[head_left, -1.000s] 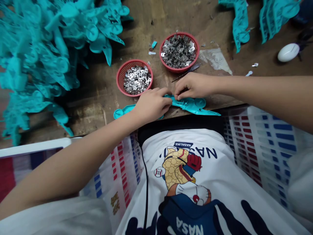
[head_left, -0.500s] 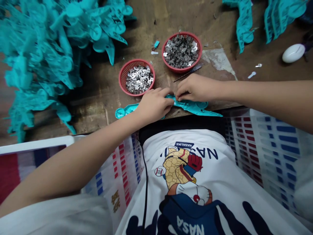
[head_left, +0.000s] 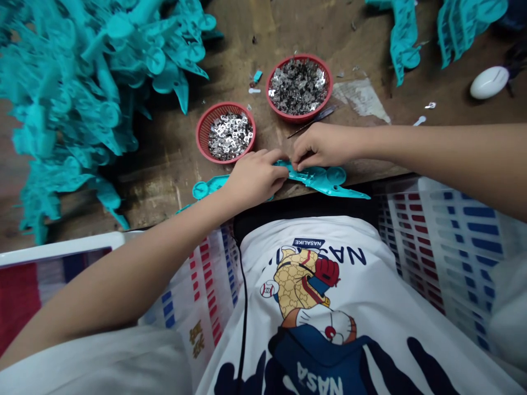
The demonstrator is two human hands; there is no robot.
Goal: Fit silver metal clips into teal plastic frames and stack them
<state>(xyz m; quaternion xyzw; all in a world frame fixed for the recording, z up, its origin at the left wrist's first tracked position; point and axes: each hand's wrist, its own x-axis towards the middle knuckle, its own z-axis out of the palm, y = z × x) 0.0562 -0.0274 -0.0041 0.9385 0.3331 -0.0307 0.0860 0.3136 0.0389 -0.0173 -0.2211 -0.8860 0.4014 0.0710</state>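
Note:
A long turquoise plastic part (head_left: 319,180) lies along the table's near edge, its pointed end to the right and a round end to the left. My left hand (head_left: 257,173) is closed around its middle and covers that stretch. Close beside it, my right hand (head_left: 313,147) has thumb and fingers pinched together at the part's upper edge. Whatever is between those fingertips is too small or hidden to name. Just beyond my hands stand a red basket of small shiny metal pieces (head_left: 226,131) and a second red basket of darker metal clips (head_left: 300,88).
A big heap of turquoise parts (head_left: 82,99) fills the left of the table. More turquoise parts (head_left: 405,44) lie at the far right, near a white egg-shaped object (head_left: 489,82). A thin dark tool (head_left: 307,127) lies by the farther basket. White plastic crates (head_left: 448,236) flank my lap.
The whole view has shifted slightly. My hands stay at the same place on the turquoise part, with the right fingers still pinched; little else differs.

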